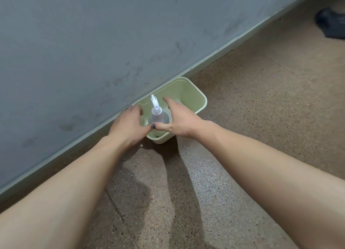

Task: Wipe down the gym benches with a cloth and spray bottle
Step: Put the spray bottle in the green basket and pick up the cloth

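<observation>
A clear spray bottle [157, 116] with a white nozzle stands upright inside a pale green plastic bin [197, 96] on the floor against the wall. My left hand [128, 125] rests on the bin's left rim, fingers curled over its edge, thumb stretched toward the bottle. My right hand [180, 118] hovers over the bin just right of the bottle, fingers spread, thumb near the bottle's base. Neither hand clearly grips the bottle. No cloth or bench is in view.
A scuffed grey wall [93, 43] with a pale skirting runs diagonally behind the bin. Speckled brown floor tiles [261, 92] stretch to the right and toward me. A dark object [330, 24] lies at the far upper right.
</observation>
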`<state>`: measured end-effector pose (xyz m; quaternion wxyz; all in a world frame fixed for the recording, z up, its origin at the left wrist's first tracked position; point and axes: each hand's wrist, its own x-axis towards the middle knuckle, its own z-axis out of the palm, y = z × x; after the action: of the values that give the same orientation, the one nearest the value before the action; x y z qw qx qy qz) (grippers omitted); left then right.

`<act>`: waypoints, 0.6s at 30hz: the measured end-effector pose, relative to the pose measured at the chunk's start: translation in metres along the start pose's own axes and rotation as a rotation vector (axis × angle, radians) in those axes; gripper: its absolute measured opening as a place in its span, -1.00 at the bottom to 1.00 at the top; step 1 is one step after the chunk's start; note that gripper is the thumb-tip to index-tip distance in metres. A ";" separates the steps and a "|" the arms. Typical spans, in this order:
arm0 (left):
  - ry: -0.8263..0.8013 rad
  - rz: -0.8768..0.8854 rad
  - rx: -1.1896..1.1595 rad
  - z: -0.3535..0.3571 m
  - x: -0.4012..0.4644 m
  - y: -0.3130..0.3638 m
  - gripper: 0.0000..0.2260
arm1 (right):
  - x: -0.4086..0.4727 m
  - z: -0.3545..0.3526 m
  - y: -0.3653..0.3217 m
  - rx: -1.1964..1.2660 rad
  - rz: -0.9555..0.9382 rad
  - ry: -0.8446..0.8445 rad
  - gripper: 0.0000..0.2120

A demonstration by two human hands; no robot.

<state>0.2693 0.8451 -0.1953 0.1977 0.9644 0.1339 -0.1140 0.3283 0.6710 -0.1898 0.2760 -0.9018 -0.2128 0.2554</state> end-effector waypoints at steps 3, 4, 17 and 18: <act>-0.246 -0.050 0.268 -0.021 -0.009 0.019 -0.65 | -0.037 -0.023 0.018 -0.125 0.006 -0.012 -0.12; -0.381 -0.045 0.356 -0.024 -0.016 0.029 -0.61 | -0.051 -0.033 0.024 -0.135 0.026 0.010 -0.19; -0.714 0.809 0.225 0.090 -0.140 0.280 -0.53 | -0.291 -0.075 0.173 -0.039 0.607 -0.288 -0.79; -0.723 0.837 0.200 0.096 -0.148 0.298 -0.54 | -0.317 -0.077 0.181 -0.033 0.643 -0.284 -0.79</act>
<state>0.2047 0.5099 -0.1367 0.1671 0.8488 -0.3482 -0.3612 0.1700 0.3379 -0.1357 0.1343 -0.8825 0.0418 0.4488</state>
